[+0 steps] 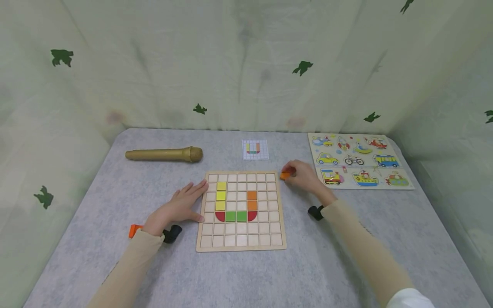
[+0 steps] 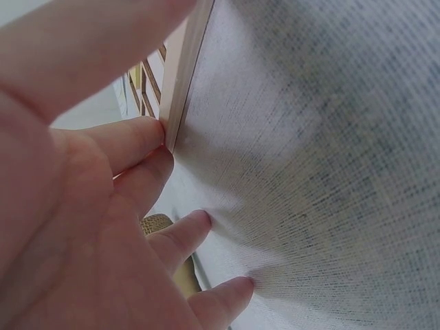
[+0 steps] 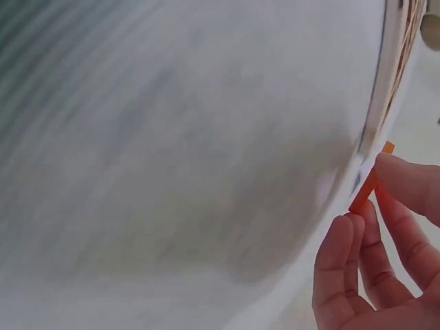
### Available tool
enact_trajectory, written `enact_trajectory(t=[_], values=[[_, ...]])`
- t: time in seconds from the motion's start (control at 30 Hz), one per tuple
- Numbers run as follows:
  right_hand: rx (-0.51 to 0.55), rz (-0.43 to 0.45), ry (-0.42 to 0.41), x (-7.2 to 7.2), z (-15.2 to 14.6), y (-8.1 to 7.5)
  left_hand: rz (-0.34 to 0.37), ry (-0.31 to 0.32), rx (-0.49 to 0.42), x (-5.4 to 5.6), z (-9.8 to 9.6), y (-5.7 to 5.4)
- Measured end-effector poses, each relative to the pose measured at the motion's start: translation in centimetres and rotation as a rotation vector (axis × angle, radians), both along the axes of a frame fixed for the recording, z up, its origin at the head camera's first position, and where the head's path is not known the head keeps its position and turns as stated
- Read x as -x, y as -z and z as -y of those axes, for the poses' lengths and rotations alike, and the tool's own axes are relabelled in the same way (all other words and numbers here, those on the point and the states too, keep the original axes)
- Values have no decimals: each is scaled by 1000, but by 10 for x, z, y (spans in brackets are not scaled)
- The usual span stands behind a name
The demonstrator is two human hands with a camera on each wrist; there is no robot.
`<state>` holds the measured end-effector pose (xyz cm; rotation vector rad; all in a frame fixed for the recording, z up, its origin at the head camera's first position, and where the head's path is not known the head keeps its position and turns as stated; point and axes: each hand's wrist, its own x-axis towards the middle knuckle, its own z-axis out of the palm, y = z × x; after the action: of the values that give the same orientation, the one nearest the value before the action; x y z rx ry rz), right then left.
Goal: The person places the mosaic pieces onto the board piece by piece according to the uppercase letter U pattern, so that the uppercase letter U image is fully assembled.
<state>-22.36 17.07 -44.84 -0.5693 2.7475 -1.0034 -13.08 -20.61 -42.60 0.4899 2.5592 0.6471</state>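
Note:
A wooden grid board (image 1: 246,248) lies on the table, bearing a U of coloured tiles: three yellow tiles (image 1: 221,195) on the left, two green tiles (image 1: 236,216) between two rounded red tiles (image 1: 252,216) at the bottom, and two orange tiles (image 1: 252,200) on the right. My left hand (image 1: 179,205) is spread, its thumb and fingertips touching the board's left edge; in the left wrist view the other fingertips (image 2: 239,285) rest on the tabletop. Beside the board's upper right corner, my right hand (image 1: 302,176) pinches a thin orange tile (image 3: 370,185) between thumb and fingers.
Behind the board lies a small pattern card (image 1: 255,156) printed with a similar U. A gold microphone (image 1: 165,155) is at the back left. A vehicle picture puzzle (image 1: 360,160) occupies the back right. Something orange (image 1: 135,230) shows beside my left wrist. Curtain-like fabric encloses the table.

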Motion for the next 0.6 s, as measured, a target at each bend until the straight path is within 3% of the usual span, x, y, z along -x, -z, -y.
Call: enact_trajectory(t=[0.23, 0.6], values=[[84, 64, -102, -8, 34, -4, 0, 3, 3, 1, 0, 2], [21, 56, -241, -11, 78, -4, 8, -5, 20, 0, -2, -2]])
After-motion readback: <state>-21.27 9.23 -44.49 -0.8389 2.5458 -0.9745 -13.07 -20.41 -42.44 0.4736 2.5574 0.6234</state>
